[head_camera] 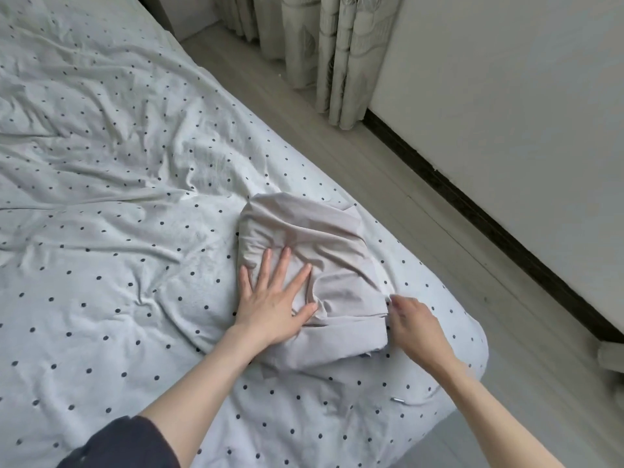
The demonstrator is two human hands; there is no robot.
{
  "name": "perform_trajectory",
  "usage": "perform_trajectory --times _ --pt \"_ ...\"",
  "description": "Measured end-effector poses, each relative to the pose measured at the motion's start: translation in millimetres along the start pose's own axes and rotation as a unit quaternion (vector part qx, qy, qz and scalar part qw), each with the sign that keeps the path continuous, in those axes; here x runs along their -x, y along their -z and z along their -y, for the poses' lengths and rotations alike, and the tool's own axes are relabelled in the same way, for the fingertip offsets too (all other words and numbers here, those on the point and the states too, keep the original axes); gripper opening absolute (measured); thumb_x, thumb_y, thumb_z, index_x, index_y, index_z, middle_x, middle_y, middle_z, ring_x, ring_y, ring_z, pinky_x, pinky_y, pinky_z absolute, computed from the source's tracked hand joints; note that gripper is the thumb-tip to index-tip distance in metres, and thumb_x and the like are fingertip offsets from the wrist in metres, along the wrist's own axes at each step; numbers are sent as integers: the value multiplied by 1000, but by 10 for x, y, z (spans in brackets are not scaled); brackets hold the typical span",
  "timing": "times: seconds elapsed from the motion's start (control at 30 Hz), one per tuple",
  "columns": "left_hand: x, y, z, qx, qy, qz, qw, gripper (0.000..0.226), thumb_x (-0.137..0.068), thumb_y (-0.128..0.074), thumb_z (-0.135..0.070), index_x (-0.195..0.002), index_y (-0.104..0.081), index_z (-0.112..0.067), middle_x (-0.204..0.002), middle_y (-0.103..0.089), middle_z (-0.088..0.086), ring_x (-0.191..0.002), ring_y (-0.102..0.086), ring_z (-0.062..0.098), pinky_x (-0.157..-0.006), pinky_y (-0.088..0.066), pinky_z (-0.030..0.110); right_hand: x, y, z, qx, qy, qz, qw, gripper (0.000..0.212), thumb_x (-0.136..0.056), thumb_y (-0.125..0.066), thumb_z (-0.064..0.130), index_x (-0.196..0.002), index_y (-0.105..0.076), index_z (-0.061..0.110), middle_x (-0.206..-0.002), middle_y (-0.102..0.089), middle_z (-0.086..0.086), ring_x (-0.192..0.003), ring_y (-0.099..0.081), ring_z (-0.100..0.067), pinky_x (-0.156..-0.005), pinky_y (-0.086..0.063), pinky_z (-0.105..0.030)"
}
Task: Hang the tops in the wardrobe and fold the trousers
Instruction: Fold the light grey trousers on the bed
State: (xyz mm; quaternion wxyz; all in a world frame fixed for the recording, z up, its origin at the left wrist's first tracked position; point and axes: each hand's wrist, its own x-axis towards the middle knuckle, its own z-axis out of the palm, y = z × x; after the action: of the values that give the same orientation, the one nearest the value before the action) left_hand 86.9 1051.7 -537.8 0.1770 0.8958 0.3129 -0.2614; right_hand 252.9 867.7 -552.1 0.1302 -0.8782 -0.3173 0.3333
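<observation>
A bed (pixel 101 163) in rumpled, dark-dotted pale sheeting carries folded beige trousers (pixel 324 238) near its right edge, with a small metal clip (pixel 397 399) just below them.

A rumpled white bedsheet with small dark dots (pixel 101 163) is spread over the left and lower part of the frame. Pale grey plank flooring (pixel 388 170) runs diagonally beside it. Pleated, leaf-patterned beige curtains (pixel 337 45) hang at the top centre. A white wall (pixel 523 113) with a dark skirting board (pixel 472 211) fills the upper right.

Beige trousers (pixel 314 261) on navy-dotted white bedsheet (pixel 101 163)
</observation>
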Motion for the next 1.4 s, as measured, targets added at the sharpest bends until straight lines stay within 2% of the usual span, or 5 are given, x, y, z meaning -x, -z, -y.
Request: perform_trajectory --times 0.47,0.6,0.73,1.0,1.4 --pt "-7 44 48 171 -29 -20 985 79 -71 -18 -71 -145 -21 -42 -151 19 -15 -133 31 7 -109 18 51 -133 1345 988 -120 32 58 991 8 -84 -64 14 -78 -69 14 -70 -70 2 -60 -59 -8 -63 -48 -27" --pt "128 282 164 646 75 -187 736 21 -98 -43 -7 -111 -59 -12 -121 -60 9 -119 -51 15 -110 -35 38 -150 1027 1594 8 149 20 989 15 -88 -57 15 -96 -69 18 -92 -70 1 -88 -62 -16 -79 -49 -29" --pt "256 485 440 802 174 -201 534 19 -97 -40 -3 -96 -55 -14 -93 -63 9 -82 -63 20 -76 -50 31 -126 487 1913 24 270 79 959 28 -90 -55 14 -116 -64 17 -111 -68 -1 -101 -62 -21 -87 -49 -35" --pt "312 306 455 703 191 -86 680 51 -90 -57 -39 -135 -37 -24 -124 -52 -2 -113 -53 15 -96 -42 37 -251 491 1210 -182 23 -191 964 22 -91 -54 17 -111 -63 13 -106 -65 -4 -89 -57 -14 -77 -39 -23" --pt "-1 159 464 607 214 -90 760 98 -64 -85 -26 -142 -28 -12 -130 -55 2 -115 -55 16 -101 -44 36 -733 366 358 -386 -175 220 879 72 -56 -80 53 -105 -66 2 -87 -42 -7 -74 -33 -21 -59 -31 -25"
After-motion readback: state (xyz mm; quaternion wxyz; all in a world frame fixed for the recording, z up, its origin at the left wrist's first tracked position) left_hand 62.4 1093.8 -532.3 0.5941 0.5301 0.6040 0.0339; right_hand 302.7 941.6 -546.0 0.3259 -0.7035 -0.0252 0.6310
